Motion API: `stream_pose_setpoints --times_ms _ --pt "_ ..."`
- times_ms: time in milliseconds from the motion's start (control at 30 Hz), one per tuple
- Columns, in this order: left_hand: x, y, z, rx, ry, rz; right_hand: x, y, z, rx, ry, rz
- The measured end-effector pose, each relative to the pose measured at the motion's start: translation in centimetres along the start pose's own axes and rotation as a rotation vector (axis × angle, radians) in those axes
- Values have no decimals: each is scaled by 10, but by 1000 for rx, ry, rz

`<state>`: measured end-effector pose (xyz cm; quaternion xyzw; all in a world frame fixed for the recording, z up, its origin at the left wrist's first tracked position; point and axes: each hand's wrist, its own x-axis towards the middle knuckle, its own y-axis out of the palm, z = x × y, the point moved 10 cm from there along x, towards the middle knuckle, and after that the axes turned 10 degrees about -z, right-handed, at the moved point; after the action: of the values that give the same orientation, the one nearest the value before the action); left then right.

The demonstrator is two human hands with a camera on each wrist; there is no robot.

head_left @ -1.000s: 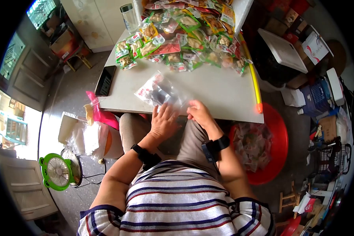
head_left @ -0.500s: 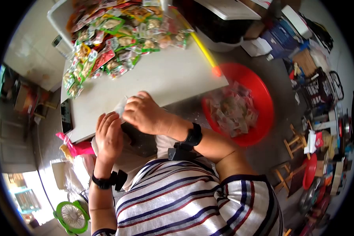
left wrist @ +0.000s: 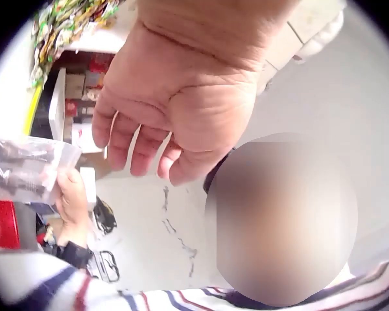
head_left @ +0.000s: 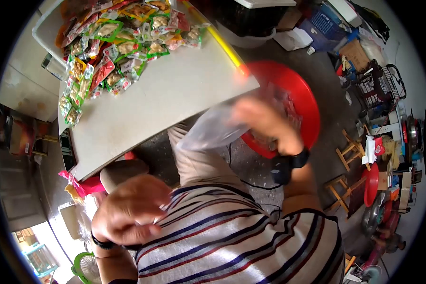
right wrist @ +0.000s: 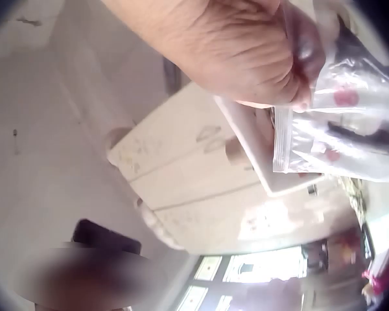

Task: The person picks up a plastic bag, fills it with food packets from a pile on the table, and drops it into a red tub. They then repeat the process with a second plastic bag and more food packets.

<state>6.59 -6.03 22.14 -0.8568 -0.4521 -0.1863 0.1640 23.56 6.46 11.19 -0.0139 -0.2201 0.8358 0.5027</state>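
My right hand [head_left: 266, 118], blurred in the head view, pinches a clear zip bag [head_left: 204, 131] by its edge. Dark pieces show inside the bag [right wrist: 363, 97] in the right wrist view, along with red print and a ribbed closure. The hand is at the near side of a red basin [head_left: 313, 109], overlapping it in the head view, and the bag trails left over my leg. Raised before my striped shirt, my left hand [head_left: 132, 208] holds nothing. Its fingers are loosely bent, palm showing in the left wrist view.
Small snack packets [head_left: 113, 57] pile up on the table [head_left: 161, 99] and spill from a white bin [head_left: 47, 35]. A yellow stick [head_left: 225, 47] lies along the table's right edge. Clear packets [head_left: 291, 109] fill the basin. A phone [head_left: 67, 150] lies at the left edge.
Both hands were together at the table's front edge over the bag. Now they are apart: the right has carried the bag rightward to the basin, the left has drawn back toward the body.
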Motion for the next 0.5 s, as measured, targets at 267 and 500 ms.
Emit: stream_pose_setpoints --times_ms 267,500 --pt "19 82 -63 -455 108 567 -78 -136 -111 -141 420 -400" --pt "18 105 -62 -622 48 754 -149 -162 -218 -565 681 -464"
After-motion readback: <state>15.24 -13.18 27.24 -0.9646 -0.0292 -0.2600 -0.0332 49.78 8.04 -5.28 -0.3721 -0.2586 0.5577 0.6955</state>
